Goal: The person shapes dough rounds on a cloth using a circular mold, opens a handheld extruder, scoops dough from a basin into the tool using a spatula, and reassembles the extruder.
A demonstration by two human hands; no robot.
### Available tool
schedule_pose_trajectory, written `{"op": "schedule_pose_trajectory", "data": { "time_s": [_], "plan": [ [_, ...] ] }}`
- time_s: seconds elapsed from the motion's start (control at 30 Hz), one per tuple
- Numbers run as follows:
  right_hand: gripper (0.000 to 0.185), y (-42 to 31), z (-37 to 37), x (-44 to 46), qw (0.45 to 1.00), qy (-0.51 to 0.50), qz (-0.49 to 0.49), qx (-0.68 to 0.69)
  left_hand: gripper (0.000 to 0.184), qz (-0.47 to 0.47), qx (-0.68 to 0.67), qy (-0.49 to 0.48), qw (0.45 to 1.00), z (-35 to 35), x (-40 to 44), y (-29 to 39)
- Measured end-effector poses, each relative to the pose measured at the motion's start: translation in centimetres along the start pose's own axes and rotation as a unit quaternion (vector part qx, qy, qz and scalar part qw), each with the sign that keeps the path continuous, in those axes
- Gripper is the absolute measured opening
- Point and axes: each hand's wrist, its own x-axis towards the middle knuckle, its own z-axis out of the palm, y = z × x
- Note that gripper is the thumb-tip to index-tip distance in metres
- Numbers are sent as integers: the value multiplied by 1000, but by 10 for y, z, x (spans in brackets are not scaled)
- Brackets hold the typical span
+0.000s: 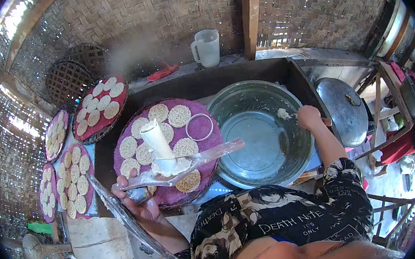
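My left hand (144, 203) is closed round the lower end of a wooden-armed press (205, 157), smeared with white dough. A pale upright cylinder (156, 142) stands on it, dough showing at its top. Beneath lies a round tray with purple cloth (127, 199), holding several lacy round noodle cakes (180, 116) and a thin white ring (199, 127). My right hand (310, 117) grips what looks like a spoon, mostly hidden by the fingers. A lump of white dough (284, 114) is at its tip, over the right side of a large green basin (252, 182).
Left, more cloth-lined trays hold cakes, one with red cloth (98, 127). A long dark wooden bar (131, 224) slants beside my left forearm. Behind stand a plastic jug (208, 48) and red plastic bag (162, 72). Right of the basin is a lidded metal pot (340, 109).
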Motion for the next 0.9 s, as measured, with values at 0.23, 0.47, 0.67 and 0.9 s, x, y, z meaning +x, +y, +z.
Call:
{"op": "schedule_pose_trajectory", "data": {
  "time_s": [0.23,0.47,0.67,0.9],
  "plan": [
    [19,-18,-15,-3,999,0,-20,27,21,18,16,14,1000,-1,-1,0],
    [19,-22,16,26,999,40,-6,30,19,3,-1,9,1000,1,-1,1],
    [22,-39,44,41,993,58,-10,101,19,11,16,-7,1000,2,2,2],
    [25,-10,-23,16,875,-51,-3,482,25,63,136,67,986,-4,-1,-2]
  ]
}}
